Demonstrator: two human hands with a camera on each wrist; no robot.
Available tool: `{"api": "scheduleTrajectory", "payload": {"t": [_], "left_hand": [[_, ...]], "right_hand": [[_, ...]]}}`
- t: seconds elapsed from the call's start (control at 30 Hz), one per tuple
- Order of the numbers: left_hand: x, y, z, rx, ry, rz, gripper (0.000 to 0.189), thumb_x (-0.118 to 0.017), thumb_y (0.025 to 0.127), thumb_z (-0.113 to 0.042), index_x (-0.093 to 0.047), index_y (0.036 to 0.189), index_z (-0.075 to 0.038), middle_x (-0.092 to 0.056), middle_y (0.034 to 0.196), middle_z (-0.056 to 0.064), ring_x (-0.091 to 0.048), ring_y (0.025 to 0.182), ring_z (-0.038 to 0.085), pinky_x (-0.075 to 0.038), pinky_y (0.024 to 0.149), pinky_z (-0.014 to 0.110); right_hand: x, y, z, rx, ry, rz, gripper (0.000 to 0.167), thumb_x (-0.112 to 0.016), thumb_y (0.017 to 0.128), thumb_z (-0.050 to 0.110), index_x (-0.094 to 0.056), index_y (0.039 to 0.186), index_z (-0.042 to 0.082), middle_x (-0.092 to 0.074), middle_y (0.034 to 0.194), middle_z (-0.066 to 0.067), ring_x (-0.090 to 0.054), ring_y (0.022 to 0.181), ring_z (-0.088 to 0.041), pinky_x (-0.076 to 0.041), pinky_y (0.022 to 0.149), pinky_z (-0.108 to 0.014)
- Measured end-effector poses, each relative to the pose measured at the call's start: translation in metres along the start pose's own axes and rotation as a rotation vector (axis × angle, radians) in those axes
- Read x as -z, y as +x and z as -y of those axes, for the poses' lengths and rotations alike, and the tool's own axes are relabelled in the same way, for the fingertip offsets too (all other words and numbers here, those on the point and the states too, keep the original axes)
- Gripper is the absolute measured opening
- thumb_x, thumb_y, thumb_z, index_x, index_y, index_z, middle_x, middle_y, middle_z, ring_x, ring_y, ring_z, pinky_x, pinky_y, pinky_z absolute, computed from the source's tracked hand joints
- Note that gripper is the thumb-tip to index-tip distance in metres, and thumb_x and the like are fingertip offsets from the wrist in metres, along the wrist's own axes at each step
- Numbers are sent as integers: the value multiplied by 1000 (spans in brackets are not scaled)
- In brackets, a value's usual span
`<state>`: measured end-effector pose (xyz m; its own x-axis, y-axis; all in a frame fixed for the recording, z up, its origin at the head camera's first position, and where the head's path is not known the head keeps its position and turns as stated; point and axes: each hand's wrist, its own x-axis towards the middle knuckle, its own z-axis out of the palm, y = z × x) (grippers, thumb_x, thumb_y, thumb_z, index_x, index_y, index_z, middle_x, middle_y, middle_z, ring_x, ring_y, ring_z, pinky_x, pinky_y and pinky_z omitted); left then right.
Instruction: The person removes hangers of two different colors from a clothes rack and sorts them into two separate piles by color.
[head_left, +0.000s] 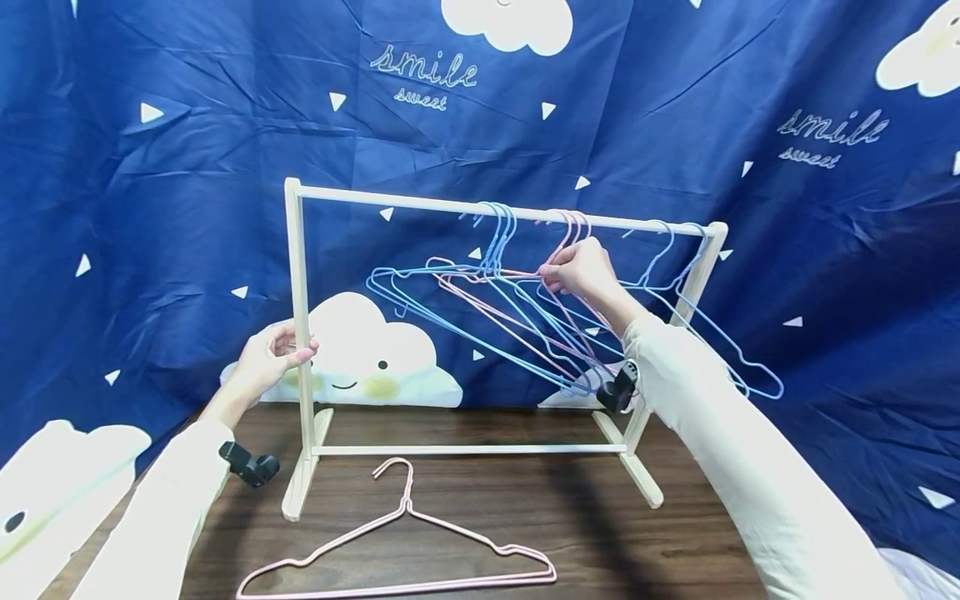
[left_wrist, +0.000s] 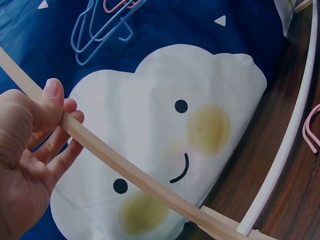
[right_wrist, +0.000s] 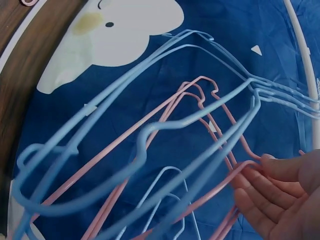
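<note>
My left hand [head_left: 266, 354] grips the left post [head_left: 297, 250] of a pale wooden clothes rack, thumb on the near side and fingertips behind it in the left wrist view. Up by the rail [head_left: 375, 199], my right hand [head_left: 588, 271] pinches a pink wire hanger [right_wrist: 220, 187] at its neck, just below the hook. Several pink hanger hooks [head_left: 583, 225] sit over the rail there. A cluster of blue hangers [head_left: 498, 242] hangs to their left, its frames crossing the pink ones. Two more blue hangers [head_left: 670, 240] hang near the right post.
Another pink hanger [head_left: 407, 504] lies flat on the dark wooden table [head_left: 480, 483] in front of the rack. A white lower bar [head_left: 465, 450] joins the rack's feet. Behind everything hangs a blue curtain [head_left: 187, 225] with cloud prints.
</note>
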<state>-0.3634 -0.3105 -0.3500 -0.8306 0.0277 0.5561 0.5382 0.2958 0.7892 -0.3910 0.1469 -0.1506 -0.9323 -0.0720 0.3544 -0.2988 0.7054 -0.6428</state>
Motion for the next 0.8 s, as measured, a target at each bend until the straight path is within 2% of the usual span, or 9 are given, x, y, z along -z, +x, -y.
{"api": "scheduleTrajectory", "payload": {"t": [0.1, 0.17, 0.3, 0.37, 0.5, 0.6, 0.7, 0.8], "left_hand": [[-1, 0, 1, 7, -10, -6, 27, -70, 93, 4, -62, 118, -4, -73, 92, -22, -69, 86, -8, -55, 76, 10], [-1, 0, 1, 6, -9, -7, 27, -70, 93, 4, -61, 117, -3, -73, 92, -22, -69, 85, -8, -55, 76, 10], [-1, 0, 1, -7, -2, -5, 31, -69, 93, 4, -58, 121, 9, -72, 91, -22, -69, 85, -8, -54, 76, 9], [-1, 0, 0, -11, 2, -3, 32, -70, 93, 3, -57, 121, 11, -72, 92, -22, -69, 85, -9, -54, 76, 9], [-1, -1, 1, -19, -4, 0, 28, -70, 93, 1, -60, 119, 1, -73, 93, -22, -70, 87, -7, -55, 77, 10], [-2, -1, 1, -22, -11, 0, 27, -71, 93, 1, -61, 118, -4, -73, 93, -21, -71, 88, -5, -55, 78, 10], [-1, -1, 0, -13, -7, -4, 27, -72, 93, -1, -61, 117, -7, -73, 93, -21, -71, 88, -5, -55, 78, 10], [0, -1, 1, -7, -2, -7, 28, -72, 93, -2, -62, 118, -7, -73, 93, -22, -71, 88, -4, -55, 78, 10]], "right_hand": [[-4, 1, 0, -6, 69, -18, 18, -72, 95, 14, -76, 97, -3, -78, 83, -9, -75, 71, -13, -61, 68, -26], [-6, 1, 1, -10, 156, -34, 15, -73, 94, 10, -75, 96, -5, -76, 81, -7, -74, 70, -11, -61, 68, -24], [-7, 1, 3, 7, 329, -76, 7, -72, 92, 0, -72, 89, -7, -74, 74, -3, -71, 66, -10, -60, 64, -22], [-5, 1, 4, 34, 385, -92, 6, -71, 91, -4, -71, 88, -9, -72, 69, 0, -70, 62, -9, -59, 61, -20], [4, -2, 4, 117, 470, -104, 8, -69, 92, -7, -70, 92, -14, -70, 65, 4, -68, 58, -8, -56, 57, -19], [11, -6, 2, 162, 534, -98, 8, -68, 93, -7, -70, 93, -14, -71, 66, 4, -70, 61, -8, -58, 59, -19], [16, -10, -3, 158, 566, -87, 7, -68, 93, -5, -72, 93, -11, -73, 67, 5, -72, 63, -6, -59, 62, -19], [18, -16, -9, 142, 540, -66, 12, -69, 94, -2, -70, 100, -12, -74, 69, 7, -73, 66, -5, -60, 66, -19]]}}
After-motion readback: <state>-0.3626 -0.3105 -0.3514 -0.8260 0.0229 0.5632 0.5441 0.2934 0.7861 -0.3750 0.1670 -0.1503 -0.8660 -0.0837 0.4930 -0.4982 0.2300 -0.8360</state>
